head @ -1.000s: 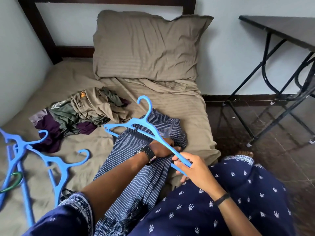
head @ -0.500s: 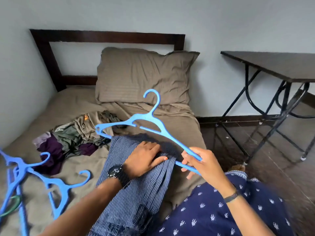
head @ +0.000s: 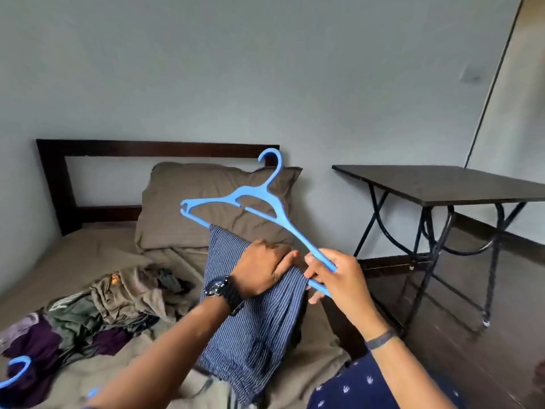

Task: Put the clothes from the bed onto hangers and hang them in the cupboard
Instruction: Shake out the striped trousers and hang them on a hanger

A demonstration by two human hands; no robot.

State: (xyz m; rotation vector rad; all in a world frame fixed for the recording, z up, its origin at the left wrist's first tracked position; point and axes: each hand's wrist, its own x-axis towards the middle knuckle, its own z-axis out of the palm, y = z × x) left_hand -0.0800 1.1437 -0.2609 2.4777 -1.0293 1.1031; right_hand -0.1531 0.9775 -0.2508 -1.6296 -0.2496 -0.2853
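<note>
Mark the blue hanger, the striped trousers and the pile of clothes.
blue hanger (head: 290, 230): head view, on its right shoulder arm.
striped trousers (head: 253, 326): head view, mid-fabric below the wrist.
pile of clothes (head: 118, 299): head view, on the olive garment.

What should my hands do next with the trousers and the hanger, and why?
Probably pull the trousers further through the hanger with the left hand until they drape evenly. That hand grips the fabric at the bottom bar, the right hand holds the hanger's end, and most of the trousers hang on one side.
</note>
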